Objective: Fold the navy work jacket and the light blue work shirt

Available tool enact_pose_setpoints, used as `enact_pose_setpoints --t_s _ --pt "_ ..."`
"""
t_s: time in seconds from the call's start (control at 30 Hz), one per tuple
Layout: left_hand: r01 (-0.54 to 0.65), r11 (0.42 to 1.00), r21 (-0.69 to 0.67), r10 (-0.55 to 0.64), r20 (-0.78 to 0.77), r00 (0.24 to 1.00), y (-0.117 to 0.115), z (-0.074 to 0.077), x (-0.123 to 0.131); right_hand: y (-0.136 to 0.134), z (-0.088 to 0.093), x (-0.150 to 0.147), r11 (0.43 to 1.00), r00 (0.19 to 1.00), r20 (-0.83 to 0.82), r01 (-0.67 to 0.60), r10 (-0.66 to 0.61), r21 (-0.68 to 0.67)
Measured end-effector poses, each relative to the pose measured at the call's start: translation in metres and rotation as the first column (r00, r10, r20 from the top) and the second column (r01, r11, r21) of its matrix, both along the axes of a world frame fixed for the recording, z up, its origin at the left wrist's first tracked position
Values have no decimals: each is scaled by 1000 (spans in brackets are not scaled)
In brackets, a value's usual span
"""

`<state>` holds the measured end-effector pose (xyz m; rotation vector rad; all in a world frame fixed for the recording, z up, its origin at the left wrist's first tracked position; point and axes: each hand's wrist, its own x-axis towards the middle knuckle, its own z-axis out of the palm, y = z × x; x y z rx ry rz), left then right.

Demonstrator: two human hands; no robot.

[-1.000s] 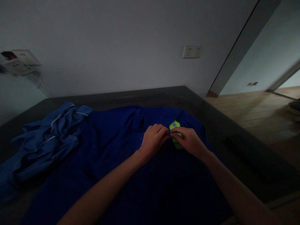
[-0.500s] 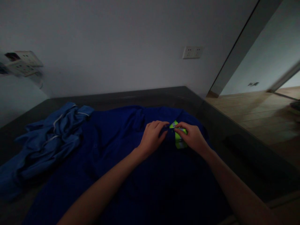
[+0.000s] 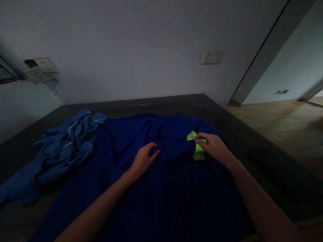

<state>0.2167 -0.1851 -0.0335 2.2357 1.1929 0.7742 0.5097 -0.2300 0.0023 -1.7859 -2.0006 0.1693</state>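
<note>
A dark blue garment (image 3: 174,131), probably a work jacket, lies spread in front of me. It has a fluorescent yellow and silver reflective strip (image 3: 199,149). My right hand (image 3: 213,144) pinches the fabric at this strip between thumb and fingers, lifting it into a small fold. To the left, my left hand (image 3: 145,158) is over the garment, thumb and forefinger apart with nothing visible between them. Dim light hides the garment's lower folds.
A crumpled lighter blue garment with white piping (image 3: 68,141) lies at the left. Both rest on a dark surface (image 3: 176,102) against a pale wall (image 3: 131,50) with a wall socket (image 3: 212,57). A dark long object (image 3: 275,171) lies at the right, and wooden floor (image 3: 275,116) shows beyond.
My left hand has let go near the strip and moved left and toward me. The right hand keeps its pinch. More of the reflective strip shows. The view has turned slightly left.
</note>
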Motion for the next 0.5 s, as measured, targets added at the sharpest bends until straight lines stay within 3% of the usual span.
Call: enact_pose_setpoints --t_s 0.1,0.2,0.37,0.5 --pt "27 997 -70 -23 65 998 -4 -3 2 -5 10 -13 1000 978 211 5 -3 -10" --pt "19 996 -88 -8 124 992 -3 -6 4 -14 22 -44 994 939 343 -11 -26 107" --pt "29 996 -79 -15 162 987 -1 -9 2 -19 16 -105 972 958 242 -188 151 141" --pt "114 991 -68 -103 151 983 -7 -8 0 -16 -2 -121 984 977 162 -155 139 89"
